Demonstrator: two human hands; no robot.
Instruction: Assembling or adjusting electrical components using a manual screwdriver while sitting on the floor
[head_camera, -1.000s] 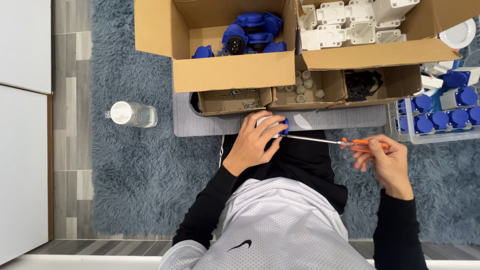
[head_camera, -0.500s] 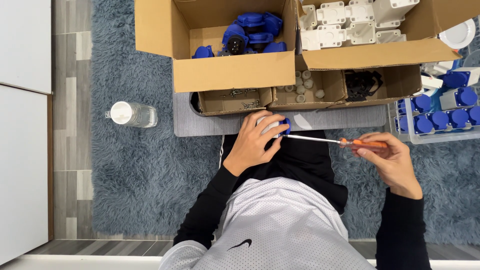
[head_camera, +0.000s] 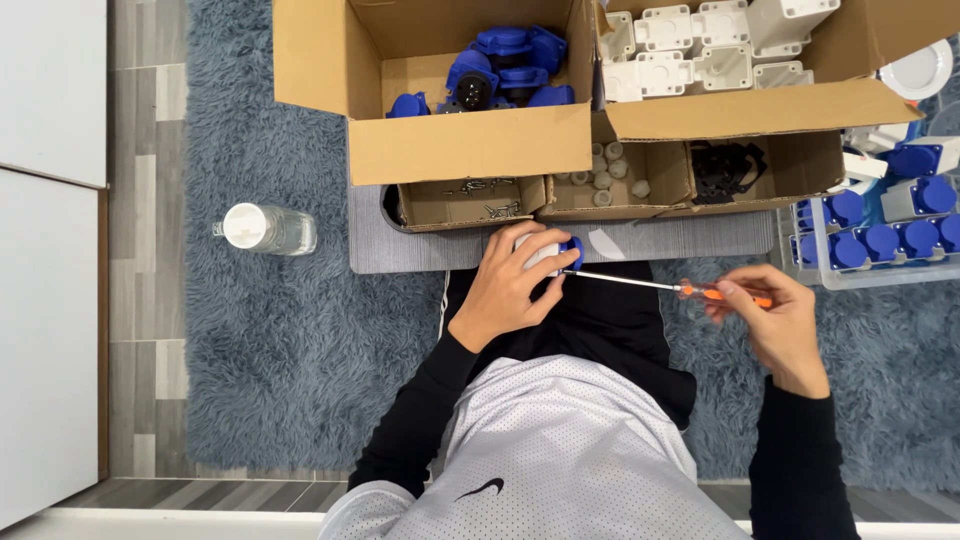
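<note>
While seated on a shaggy blue-grey rug (head_camera: 280, 340), a person worked over their lap with both hands. The left hand (head_camera: 515, 285) was wrapped around a small white-and-blue socket housing (head_camera: 556, 252), its fingers curled closed over the top so that most of the part was hidden. The right hand (head_camera: 765, 320) pinched the orange handle of a screwdriver (head_camera: 665, 287) between thumb and fingertips, the fingers closed on the grip; the thin metal shaft ran level to the left, its tip meeting the blue edge of the housing. The housing sat just in front of a grey mat (head_camera: 420, 250) at the foot of two open cardboard boxes. The left box (head_camera: 465, 150) held loose blue sockets (head_camera: 505, 65), the right box (head_camera: 745, 110) white plastic enclosures (head_camera: 700, 45). Lower compartments beneath them carried screws (head_camera: 480, 200), small white caps (head_camera: 605, 175) and black parts (head_camera: 725, 165). A clear tray (head_camera: 815, 250) of blue-capped assemblies stood at the right, well apart from a clear water bottle (head_camera: 265, 228) lying on the rug at the left.
</note>
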